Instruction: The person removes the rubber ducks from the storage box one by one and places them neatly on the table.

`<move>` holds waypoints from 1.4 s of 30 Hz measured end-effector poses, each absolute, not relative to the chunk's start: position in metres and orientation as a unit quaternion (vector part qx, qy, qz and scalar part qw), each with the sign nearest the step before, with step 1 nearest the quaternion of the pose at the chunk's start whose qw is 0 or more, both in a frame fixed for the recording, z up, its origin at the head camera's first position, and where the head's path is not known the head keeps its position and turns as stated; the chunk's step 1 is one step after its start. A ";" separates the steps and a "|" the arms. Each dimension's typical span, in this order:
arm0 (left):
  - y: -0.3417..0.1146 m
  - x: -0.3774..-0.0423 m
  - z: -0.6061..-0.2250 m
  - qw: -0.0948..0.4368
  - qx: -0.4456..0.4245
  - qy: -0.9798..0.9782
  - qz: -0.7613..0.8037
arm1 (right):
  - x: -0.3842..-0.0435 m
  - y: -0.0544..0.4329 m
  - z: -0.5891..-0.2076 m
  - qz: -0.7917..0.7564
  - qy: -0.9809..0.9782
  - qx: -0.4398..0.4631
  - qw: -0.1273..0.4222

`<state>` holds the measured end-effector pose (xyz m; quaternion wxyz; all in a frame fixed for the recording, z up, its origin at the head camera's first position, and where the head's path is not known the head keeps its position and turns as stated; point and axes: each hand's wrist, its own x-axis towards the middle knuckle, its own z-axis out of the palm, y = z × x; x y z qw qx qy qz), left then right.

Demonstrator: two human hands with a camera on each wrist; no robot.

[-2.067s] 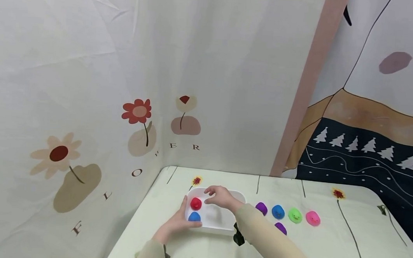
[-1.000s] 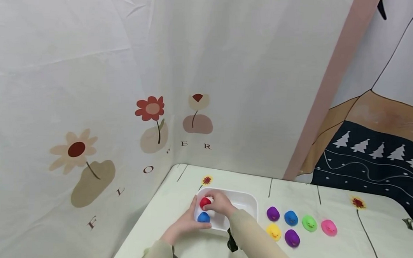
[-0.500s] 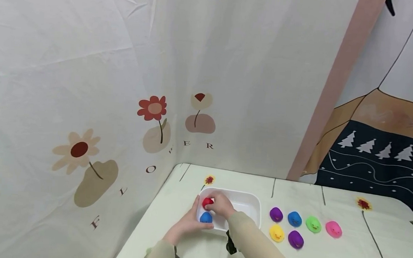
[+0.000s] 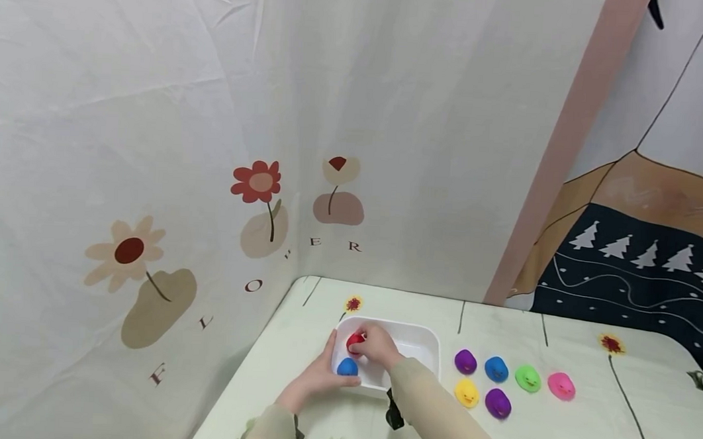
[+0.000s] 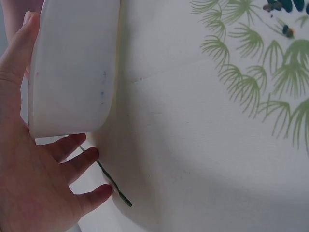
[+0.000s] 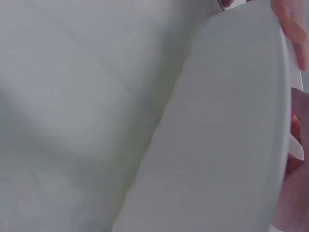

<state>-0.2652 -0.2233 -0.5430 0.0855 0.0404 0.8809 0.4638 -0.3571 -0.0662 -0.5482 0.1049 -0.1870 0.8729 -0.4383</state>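
In the head view a white tray (image 4: 419, 336) stands on the table, with a red toy duck (image 4: 355, 341) and a blue toy duck (image 4: 347, 366) at its left end. My left hand (image 4: 319, 375) grips the tray's left end, thumb at the near rim and fingers along the side. The left wrist view shows that thumb on the rim and the other fingers spread by the corner. Inside the tray, my right hand (image 4: 377, 345) pinches the red duck and partly covers it. In the right wrist view the tray's outer wall (image 6: 217, 121) hides most of that hand.
Right of the tray, several more toy ducks sit on the patterned cloth (image 4: 555, 429): purple (image 4: 465, 362), blue (image 4: 496, 369), green (image 4: 527, 378), pink (image 4: 561, 385), yellow (image 4: 466, 392) and another purple one (image 4: 498, 403). A printed curtain (image 4: 389, 182) hangs behind the table.
My right hand has come down from above the tray and taken hold of the red duck, which has since shifted slightly right of the blue one. My left hand stays on the tray.
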 end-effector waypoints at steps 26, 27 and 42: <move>-0.226 -0.269 -0.551 0.087 0.024 0.883 0.460 | -0.354 -0.022 -0.527 -0.426 0.871 -0.228 0.089; -0.226 -0.269 -0.551 0.086 0.022 0.884 0.459 | -0.354 -0.021 -0.526 -0.425 0.870 -0.231 0.090; -0.226 -0.270 -0.553 0.090 0.016 0.886 0.455 | -0.344 0.010 -0.519 -0.420 0.865 -0.259 0.092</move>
